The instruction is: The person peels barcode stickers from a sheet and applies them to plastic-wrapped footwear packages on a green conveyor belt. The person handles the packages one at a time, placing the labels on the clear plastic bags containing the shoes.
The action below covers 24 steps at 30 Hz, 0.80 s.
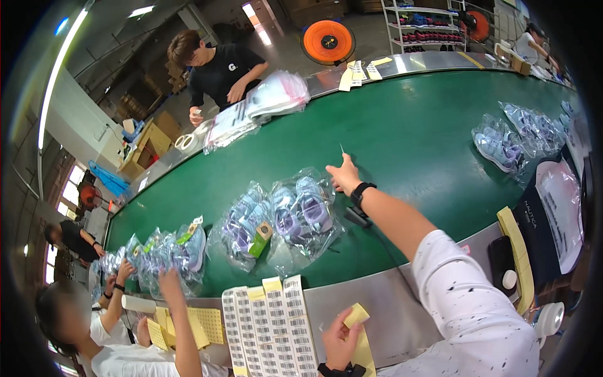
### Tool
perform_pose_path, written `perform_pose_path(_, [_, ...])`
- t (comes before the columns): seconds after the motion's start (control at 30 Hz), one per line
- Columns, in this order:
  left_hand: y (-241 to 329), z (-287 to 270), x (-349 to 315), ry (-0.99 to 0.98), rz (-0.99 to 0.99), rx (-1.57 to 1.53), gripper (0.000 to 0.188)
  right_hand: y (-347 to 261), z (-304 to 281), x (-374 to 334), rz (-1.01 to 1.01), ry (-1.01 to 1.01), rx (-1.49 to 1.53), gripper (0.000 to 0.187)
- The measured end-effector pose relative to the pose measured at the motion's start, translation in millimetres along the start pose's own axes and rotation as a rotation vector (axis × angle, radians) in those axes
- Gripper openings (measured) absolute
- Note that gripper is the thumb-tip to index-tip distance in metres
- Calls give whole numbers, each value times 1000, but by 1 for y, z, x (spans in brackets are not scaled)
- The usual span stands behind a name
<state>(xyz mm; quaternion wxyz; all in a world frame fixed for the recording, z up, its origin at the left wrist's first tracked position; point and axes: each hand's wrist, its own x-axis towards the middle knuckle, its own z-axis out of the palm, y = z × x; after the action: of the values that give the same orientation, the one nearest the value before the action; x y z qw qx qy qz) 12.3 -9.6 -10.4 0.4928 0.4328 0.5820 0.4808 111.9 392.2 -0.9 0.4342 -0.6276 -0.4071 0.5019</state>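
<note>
My right hand [344, 174] reaches out over the green conveyor belt [408, 144], just beyond a clear bag of light-blue and lilac shoes [304, 213]. A small, thin pale piece [342, 148] sticks up at its fingertips, too small to name. Near the belt's close edge, my left hand [339, 339] pinches a yellow label sheet [358, 313], whose top curls over the fingers. To its left lies a white sheet of barcode labels [270, 327]. Another bagged pair [242, 226], with a green tag [259, 240], sits left of the first.
Further bagged shoes lie at the left [169, 251] and right [499, 141]. Co-workers sit left and stand across the belt, near a stack of plastic bags [257, 107]. A black phone [501, 262] and a dark-blue bag [540, 213] are beside my right arm.
</note>
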Motion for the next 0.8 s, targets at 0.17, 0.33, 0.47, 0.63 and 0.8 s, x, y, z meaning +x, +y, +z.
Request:
perform_pose_path(0.17, [3,11,0,-48,-11,-5,37,32,-20,41,-212,105,-190,72])
perform_pose_path(0.33, [3,6,-4,-10,-45,14,34,38,-58,26,-404,-30,-358,65])
perform_pose_path(0.47, [14,8,0,-55,-57,90,34,15,-78,60,-233,-7,39,23])
perform_pose_path(0.63, [18,3,0,-76,-101,236,34,15,-55,93,-162,-243,-144,18])
perform_pose_path(0.8, [7,3,-3,-52,-137,186,34,31,-37,106,-175,-217,-293,27])
